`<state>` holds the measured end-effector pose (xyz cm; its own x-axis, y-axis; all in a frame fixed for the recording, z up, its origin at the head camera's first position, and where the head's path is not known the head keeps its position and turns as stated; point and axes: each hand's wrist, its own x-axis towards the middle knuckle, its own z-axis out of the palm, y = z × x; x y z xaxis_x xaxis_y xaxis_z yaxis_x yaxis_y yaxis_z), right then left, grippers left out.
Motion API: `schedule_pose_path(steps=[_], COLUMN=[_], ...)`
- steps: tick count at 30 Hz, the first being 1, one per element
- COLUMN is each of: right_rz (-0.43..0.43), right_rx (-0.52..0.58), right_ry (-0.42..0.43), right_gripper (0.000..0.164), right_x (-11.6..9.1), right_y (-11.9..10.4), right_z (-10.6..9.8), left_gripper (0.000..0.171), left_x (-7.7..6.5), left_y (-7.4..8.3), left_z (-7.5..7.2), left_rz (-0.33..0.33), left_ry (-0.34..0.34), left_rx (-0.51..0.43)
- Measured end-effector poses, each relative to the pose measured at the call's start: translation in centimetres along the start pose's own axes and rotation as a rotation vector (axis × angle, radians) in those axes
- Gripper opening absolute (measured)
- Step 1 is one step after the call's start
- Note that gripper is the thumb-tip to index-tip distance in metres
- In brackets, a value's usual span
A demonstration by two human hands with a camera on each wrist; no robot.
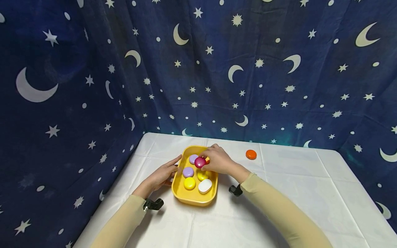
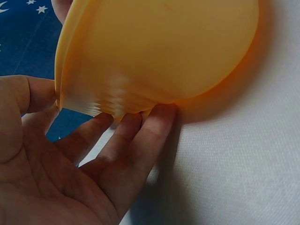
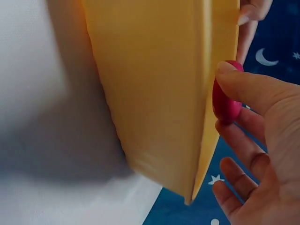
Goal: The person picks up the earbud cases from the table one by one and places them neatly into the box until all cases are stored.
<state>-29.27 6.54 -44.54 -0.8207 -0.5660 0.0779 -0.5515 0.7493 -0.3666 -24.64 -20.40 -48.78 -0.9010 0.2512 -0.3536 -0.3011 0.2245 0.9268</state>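
My right hand (image 1: 218, 160) pinches a glossy magenta disc (image 1: 200, 162) between thumb and fingers, over the far right part of a yellow tray (image 1: 193, 201). In the right wrist view the disc (image 3: 227, 93) is edge-on by the tray's rim, its other fingers loosely bent. My left hand (image 1: 160, 175) rests its fingertips (image 2: 161, 112) against the tray's outer left wall, fingers spread. Inside the tray lie two lilac discs (image 1: 188, 172), a bright yellow disc (image 1: 190, 183), a darker yellow one (image 1: 203, 175) and a white oval piece (image 1: 205, 186). Something orange peeks out beside the right fingers.
An orange disc (image 1: 251, 154) lies on the white tablecloth (image 1: 297, 186), right of the tray. Dark blue curtains (image 1: 211, 75) with moons and stars stand along the table's back and left side. Both wrists wear black straps (image 1: 153, 204).
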Motion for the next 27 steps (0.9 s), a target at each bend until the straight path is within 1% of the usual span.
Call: schedule_pose_path(steps=[4, 10, 16, 22, 27], right_rz=[-0.010, 0.000, 0.013, 0.050, 0.058], right_rx=[-0.048, -0.064, -0.039, 0.011, 0.015], right_ry=[-0.005, -0.012, -0.009, 0.021, 0.034], right_gripper=[0.050, 0.052, 0.052, 0.052, 0.054], right_x=[0.3, 0.7, 0.4, -0.2, -0.7], right_y=[-0.4, -0.8, -0.6, 0.0, 0.3], right_z=[0.6, 0.9, 0.8, 0.3, -0.4], left_gripper=[0.068, 0.068, 0.068, 0.067, 0.066], left_x=[0.1, 0.2, 0.1, 0.1, 0.0], left_y=[-0.1, -0.1, 0.0, -0.1, -0.1], left_z=[0.0, 0.0, 0.0, 0.0, 0.0], left_rz=[0.001, -0.009, -0.001, 0.005, 0.006], left_ry=[0.004, 0.011, 0.003, 0.005, 0.006], left_rx=[-0.005, -0.008, 0.007, 0.008, 0.008])
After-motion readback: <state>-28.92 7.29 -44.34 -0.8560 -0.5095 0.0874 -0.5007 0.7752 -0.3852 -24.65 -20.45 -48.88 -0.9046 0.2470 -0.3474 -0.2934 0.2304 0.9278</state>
